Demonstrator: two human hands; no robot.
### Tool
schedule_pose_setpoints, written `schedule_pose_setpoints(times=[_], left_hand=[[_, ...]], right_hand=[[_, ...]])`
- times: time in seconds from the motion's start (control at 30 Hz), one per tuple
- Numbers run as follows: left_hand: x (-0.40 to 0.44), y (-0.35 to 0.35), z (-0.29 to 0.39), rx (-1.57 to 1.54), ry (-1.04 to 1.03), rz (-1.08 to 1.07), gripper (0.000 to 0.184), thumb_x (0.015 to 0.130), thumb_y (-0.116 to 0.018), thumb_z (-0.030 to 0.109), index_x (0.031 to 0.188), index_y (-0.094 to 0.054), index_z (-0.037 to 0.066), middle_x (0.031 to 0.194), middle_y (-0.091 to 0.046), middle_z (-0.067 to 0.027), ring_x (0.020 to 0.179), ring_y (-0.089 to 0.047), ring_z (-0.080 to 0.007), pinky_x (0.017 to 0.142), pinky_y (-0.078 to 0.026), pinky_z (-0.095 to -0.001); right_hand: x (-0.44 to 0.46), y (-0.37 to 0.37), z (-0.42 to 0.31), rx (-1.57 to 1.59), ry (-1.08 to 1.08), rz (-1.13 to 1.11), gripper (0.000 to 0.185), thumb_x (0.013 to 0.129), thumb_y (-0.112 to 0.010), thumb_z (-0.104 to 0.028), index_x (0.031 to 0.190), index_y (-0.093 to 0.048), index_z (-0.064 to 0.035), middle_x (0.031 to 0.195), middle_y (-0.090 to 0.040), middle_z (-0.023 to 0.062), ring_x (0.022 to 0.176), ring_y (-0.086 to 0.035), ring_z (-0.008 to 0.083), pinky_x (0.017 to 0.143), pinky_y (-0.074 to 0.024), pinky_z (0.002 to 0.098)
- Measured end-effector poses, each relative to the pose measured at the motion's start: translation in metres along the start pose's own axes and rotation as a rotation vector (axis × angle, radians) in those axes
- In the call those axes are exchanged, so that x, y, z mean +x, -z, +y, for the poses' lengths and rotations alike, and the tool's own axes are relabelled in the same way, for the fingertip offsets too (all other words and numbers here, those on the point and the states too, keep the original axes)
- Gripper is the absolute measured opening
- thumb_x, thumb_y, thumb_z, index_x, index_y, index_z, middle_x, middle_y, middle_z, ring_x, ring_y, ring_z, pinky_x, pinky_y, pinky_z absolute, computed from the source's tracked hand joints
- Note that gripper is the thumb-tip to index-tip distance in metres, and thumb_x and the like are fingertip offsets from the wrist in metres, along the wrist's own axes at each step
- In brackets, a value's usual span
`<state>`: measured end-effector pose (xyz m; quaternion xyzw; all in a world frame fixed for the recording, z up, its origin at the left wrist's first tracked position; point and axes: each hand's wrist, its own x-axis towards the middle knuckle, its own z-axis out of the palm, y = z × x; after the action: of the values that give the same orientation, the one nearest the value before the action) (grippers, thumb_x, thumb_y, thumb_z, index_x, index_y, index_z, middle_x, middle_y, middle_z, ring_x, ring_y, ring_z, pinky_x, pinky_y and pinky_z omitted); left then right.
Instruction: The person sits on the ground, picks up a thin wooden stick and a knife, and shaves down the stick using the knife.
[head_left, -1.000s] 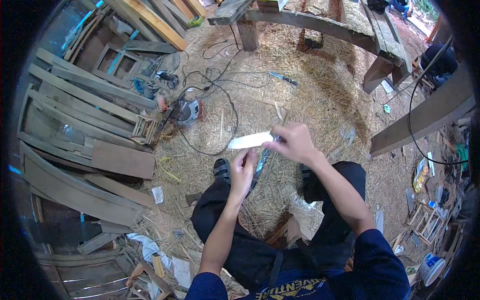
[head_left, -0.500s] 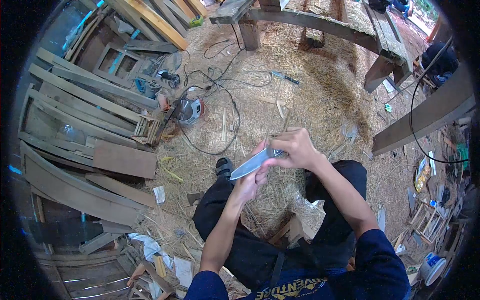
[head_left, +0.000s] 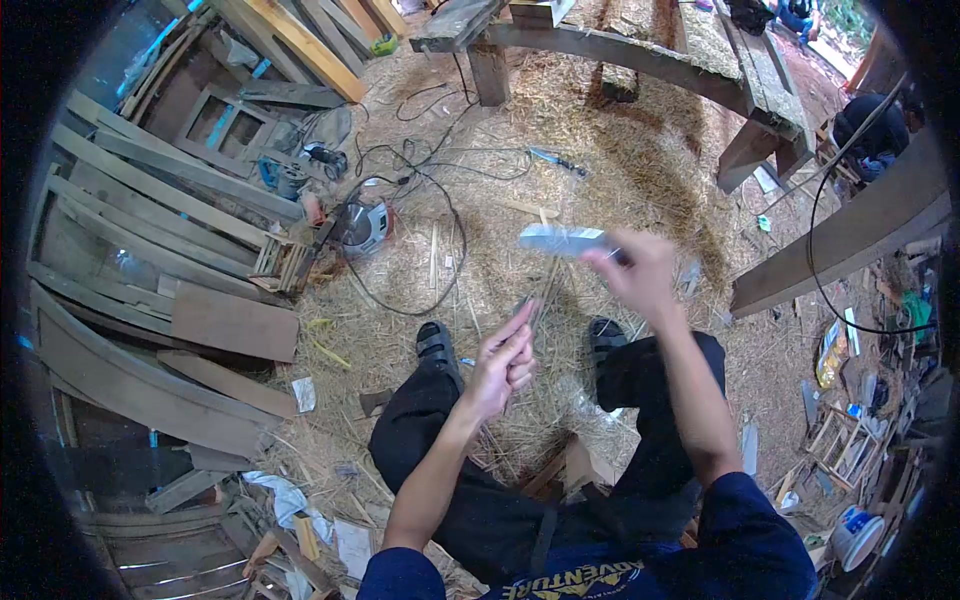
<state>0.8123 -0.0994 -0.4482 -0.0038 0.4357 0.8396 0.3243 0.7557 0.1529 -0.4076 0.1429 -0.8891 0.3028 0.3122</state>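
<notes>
My right hand (head_left: 640,275), slightly blurred, grips the handle of a knife (head_left: 560,239). Its broad blade points left, lifted clear of my other hand. My left hand (head_left: 503,365) is closed around a thin strip (head_left: 537,312) that looks like wood or bamboo. One end sticks up past the thumb; the part inside the fist is hidden. Below both hands, straw-like shavings (head_left: 560,400) cover the ground between my sandalled feet.
A circular saw (head_left: 368,228) with a looping black cord lies ahead on the left, near another power tool (head_left: 285,178). Wooden frames and boards (head_left: 235,320) line the left side. A heavy wooden bench (head_left: 620,50) stands ahead. At right are a thick beam (head_left: 840,245) and a white tub (head_left: 858,535).
My right hand has swung the knife up and away from my left hand, off the strip. My left hand keeps its hold and sits slightly lower. The view has shifted a little.
</notes>
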Motion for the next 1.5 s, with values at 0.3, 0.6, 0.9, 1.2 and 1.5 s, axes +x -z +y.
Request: schedule_pose_setpoints(times=[0.3, 0.6, 0.9, 1.2, 1.5], left_hand=[[-0.006, 0.003, 0.010, 0.027, 0.030, 0.013, 0.045, 0.105, -0.045, 0.017, 0.150, -0.041, 0.019, 0.067, -0.028, 0.0068, 0.047, -0.020, -0.0031, 0.042, -0.017, -0.0205], [-0.013, 0.016, 0.004, 0.016, 0.046, 0.018, 0.045, 0.103, -0.048, 0.022, 0.148, -0.043, 0.020, 0.065, -0.028, 0.0062, 0.046, -0.021, -0.0046, 0.042, -0.017, -0.0214], [0.009, -0.005, 0.009, -0.023, -0.024, 0.133, 0.046, 0.105, -0.045, 0.026, 0.150, -0.036, 0.020, 0.067, -0.028, 0.0063, 0.046, -0.024, -0.0034, 0.040, -0.017, -0.0204], [0.008, -0.004, 0.007, -0.077, 0.138, 0.159, 0.058, 0.103, -0.049, 0.020, 0.155, -0.025, 0.026, 0.069, -0.030, 0.0087, 0.051, -0.025, -0.0029, 0.045, -0.019, -0.0210], [0.004, -0.018, 0.029, -0.021, 0.064, 0.096, 0.042, 0.105, -0.045, 0.025, 0.147, -0.040, 0.022, 0.065, -0.023, 0.0093, 0.047, -0.020, -0.0017, 0.039, -0.015, -0.0183]], right_hand=[[0.010, -0.008, 0.011, -0.007, -0.156, 0.045, 0.042, 0.082, -0.071, -0.054, 0.069, -0.066, -0.0139, 0.053, -0.057, 0.0030, 0.048, -0.058, 0.0221, 0.053, -0.0455, 0.0338], [0.014, 0.001, 0.021, -0.061, -0.244, 0.185, 0.035, 0.081, -0.075, -0.046, 0.078, -0.070, -0.0113, 0.052, -0.057, 0.0048, 0.047, -0.058, 0.0203, 0.048, -0.0433, 0.0352], [-0.013, -0.035, -0.025, 0.091, 0.118, -0.094, 0.038, 0.081, -0.073, -0.048, 0.075, -0.067, -0.0114, 0.055, -0.059, 0.0065, 0.049, -0.061, 0.0238, 0.049, -0.0456, 0.0366], [-0.015, -0.034, -0.033, 0.170, 0.234, -0.217, 0.042, 0.076, -0.075, -0.053, 0.072, -0.066, -0.0119, 0.058, -0.061, 0.0054, 0.053, -0.061, 0.0246, 0.053, -0.0466, 0.0361], [-0.007, -0.013, -0.009, -0.007, 0.178, -0.123, 0.046, 0.073, -0.076, -0.057, 0.065, -0.064, -0.0129, 0.056, -0.060, 0.0039, 0.050, -0.059, 0.0222, 0.052, -0.0456, 0.0348]])
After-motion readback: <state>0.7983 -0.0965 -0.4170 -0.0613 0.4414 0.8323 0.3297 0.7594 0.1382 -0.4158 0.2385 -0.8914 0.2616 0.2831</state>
